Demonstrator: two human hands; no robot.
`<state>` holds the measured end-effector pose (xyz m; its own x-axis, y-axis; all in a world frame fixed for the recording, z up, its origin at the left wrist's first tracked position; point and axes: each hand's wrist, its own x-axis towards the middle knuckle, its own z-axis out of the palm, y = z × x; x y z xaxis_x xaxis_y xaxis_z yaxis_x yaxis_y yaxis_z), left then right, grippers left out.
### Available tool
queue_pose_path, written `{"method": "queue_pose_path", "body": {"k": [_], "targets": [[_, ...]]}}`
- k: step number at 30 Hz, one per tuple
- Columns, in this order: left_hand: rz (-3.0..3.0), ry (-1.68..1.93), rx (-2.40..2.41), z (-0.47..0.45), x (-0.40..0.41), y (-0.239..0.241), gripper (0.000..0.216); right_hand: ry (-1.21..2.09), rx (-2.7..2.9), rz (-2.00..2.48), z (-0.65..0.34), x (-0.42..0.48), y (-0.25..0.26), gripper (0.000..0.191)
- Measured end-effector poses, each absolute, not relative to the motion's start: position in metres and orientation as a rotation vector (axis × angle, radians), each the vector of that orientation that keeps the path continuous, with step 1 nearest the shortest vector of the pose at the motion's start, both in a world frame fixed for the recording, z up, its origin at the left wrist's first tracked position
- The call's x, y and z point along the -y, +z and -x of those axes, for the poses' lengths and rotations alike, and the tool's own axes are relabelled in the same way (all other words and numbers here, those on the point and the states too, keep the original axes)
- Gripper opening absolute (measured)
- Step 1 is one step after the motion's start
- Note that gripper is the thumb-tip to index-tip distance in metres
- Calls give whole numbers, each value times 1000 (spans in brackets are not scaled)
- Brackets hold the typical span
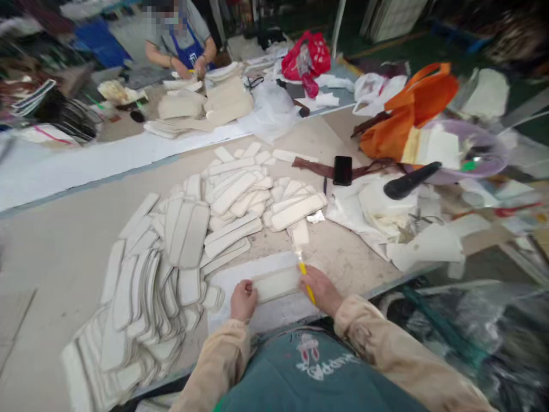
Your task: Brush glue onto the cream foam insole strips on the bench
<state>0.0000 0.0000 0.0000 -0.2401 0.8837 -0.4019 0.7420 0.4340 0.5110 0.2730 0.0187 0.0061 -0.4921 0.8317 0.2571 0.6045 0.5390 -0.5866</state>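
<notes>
My left hand (243, 300) is closed, its fingers pinched at the left end of a pale, flat rectangular strip (277, 285). My right hand (321, 289) grips a yellow-handled brush (307, 280) at the strip's other end; the brush's pale tip points away from me and is blurred. Under the strip lies a white sheet (223, 286) on the table. Just beyond the brush is a small pale piece (299, 233). Left of my hands, many similar strips with rounded corners spread in loose, overlapping piles (189, 232).
A black phone (342, 170) lies on a brown strap. To the right are white cloth or paper, a black-handled tool (412, 182), an orange bag (429, 94) and a purple basin (493, 151). Across the table a person in a blue apron (186, 48) handles pale pieces.
</notes>
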Motion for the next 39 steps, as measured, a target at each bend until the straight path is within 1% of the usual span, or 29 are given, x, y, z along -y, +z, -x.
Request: {"method": "queue_pose_path", "body": {"k": [4, 7, 10, 15, 19, 22, 25, 29, 34, 36, 39], "targets": [[-1374, 276, -2030, 1, -1, -3, 17, 726, 2517, 899, -235, -7, -7, 19], [-1340, 250, -2023, 2, -2, -3, 15, 763, 2586, 903, -234, -8, -14, 27], [-1308, 248, -2027, 2, -3, -2, 12, 734, 2531, 1023, -257, -12, -19, 28], [-1285, 238, -2048, 0, -5, 1, 11, 602, 2418, 1261, -309, -12, -23, 22], [-1295, 221, -2096, -4, -6, 8, 7, 477, 2247, 1484, -335, -7, -22, 26], [-1291, 316, -2091, -5, -6, 22, 5, 432, 2082, 1573, -346, -6, -12, 25], [-1318, 580, -1936, -11, -8, 51, 6, 500, 2003, 1475, -349, -5, 7, 25], [-1302, 843, -1577, -34, -22, 116, 9, 681, 1888, 1336, -339, -8, 43, 30], [-1189, 1073, -1298, -69, -49, 194, 14, 1047, 1661, 1143, -311, -20, 94, 37], [-1085, 1136, -1221, -79, -61, 216, 16, 1169, 1595, 1036, -299, -24, 110, 39], [-910, 1229, -1135, -85, -78, 243, 20, 1238, 1474, 1004, -287, -25, 122, 38]]}}
